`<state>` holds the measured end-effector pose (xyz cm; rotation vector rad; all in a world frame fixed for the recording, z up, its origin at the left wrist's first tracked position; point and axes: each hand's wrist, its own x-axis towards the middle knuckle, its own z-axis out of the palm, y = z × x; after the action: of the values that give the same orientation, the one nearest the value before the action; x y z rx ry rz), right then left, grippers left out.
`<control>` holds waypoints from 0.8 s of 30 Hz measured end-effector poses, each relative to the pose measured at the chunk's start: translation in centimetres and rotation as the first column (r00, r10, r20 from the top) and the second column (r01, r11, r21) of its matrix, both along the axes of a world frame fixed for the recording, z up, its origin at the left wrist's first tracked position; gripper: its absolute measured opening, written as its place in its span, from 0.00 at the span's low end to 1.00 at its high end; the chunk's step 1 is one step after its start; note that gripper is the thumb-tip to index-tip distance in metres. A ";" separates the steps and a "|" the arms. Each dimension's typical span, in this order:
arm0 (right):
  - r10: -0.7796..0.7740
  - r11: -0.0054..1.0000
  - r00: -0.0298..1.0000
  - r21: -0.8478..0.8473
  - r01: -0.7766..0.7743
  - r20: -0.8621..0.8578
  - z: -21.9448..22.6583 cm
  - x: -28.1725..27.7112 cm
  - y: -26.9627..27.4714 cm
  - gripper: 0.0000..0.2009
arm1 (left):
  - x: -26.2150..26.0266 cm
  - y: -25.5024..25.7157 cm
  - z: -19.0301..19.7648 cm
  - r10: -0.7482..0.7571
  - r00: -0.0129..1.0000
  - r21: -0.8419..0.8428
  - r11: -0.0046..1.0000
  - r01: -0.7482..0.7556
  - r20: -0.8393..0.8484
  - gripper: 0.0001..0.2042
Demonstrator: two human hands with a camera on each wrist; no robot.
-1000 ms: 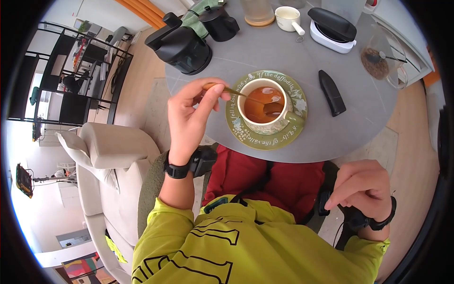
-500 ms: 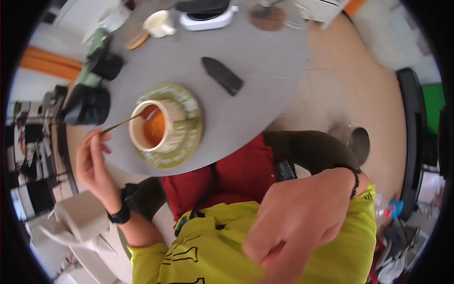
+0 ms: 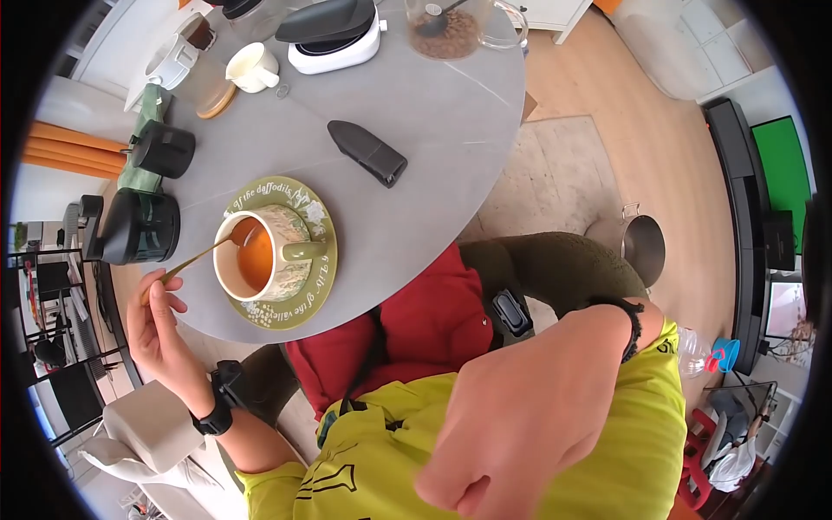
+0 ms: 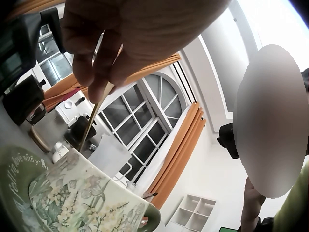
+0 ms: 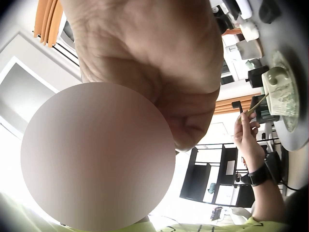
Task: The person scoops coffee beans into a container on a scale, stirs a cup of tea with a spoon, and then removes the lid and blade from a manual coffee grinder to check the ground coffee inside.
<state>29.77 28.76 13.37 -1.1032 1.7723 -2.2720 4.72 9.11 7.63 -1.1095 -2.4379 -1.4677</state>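
A floral cup [image 3: 290,234] of reddish-brown liquid stands on a green saucer [image 3: 322,286] with lettering. Thumb and fingers of the left hand [image 3: 160,334] pinch the end of a thin gold-coloured spoon [image 3: 199,256], whose bowl lies inside the cup. The left wrist view shows these fingers above the cup [image 4: 87,198]. The right hand [image 3: 537,399] is raised in front of the chest, close to the head camera, back of the hand uppermost. Its fingers look curled, with nothing visible in them; in the right wrist view the right hand [image 5: 154,53] is beside the blurred face.
A black elongated object [image 3: 368,154] lies right of the saucer. Black pots [image 3: 143,227] stand at the table's left; a small cream pitcher [image 3: 253,68], a white device with a black lid [image 3: 334,50] and a jar of brown pieces [image 3: 446,39] stand at the back.
The head view has swung, shifting table and cup leftward. The right hand has risen from beside the lap towards the head. The left hand still pinches the spoon, now farther out beyond the rim.
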 end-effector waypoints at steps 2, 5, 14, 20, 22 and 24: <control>-0.007 0.999 1.000 0.041 0.007 -0.003 -0.1 0.1 0.2 0.21 | 0.2 0.1 0.2 0.011 1.000 -0.011 1.000 -0.011 -0.005 0.09; -0.095 0.988 0.996 -0.120 0.094 0.004 -0.9 0.3 -1.2 0.22 | 0.2 0.0 0.2 0.021 1.000 -0.026 0.999 -0.021 -0.015 0.09; -0.149 0.983 0.978 0.088 0.162 -0.147 -2.6 0.7 -0.5 0.17 | 0.3 0.2 0.1 0.010 1.000 -0.005 1.000 -0.010 0.004 0.09; -0.366 0.928 0.928 0.099 0.359 0.069 -2.6 0.4 -0.8 0.09 | 0.2 -0.5 0.8 0.018 0.999 0.042 0.999 -0.016 -0.042 0.06; -0.256 0.961 0.946 0.156 0.228 0.196 -1.5 0.3 0.3 0.10 | 0.8 -0.5 1.6 0.035 0.997 -0.003 0.999 -0.035 -0.070 0.04; -0.269 0.948 0.931 0.239 0.211 0.248 -1.6 -0.1 0.7 0.04 | 1.0 -1.0 2.2 0.012 1.000 -0.057 0.998 -0.012 0.000 0.06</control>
<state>29.64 29.47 11.81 -0.5243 2.0592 -2.1628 5.69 8.15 9.85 -1.1031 -2.4969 -1.4035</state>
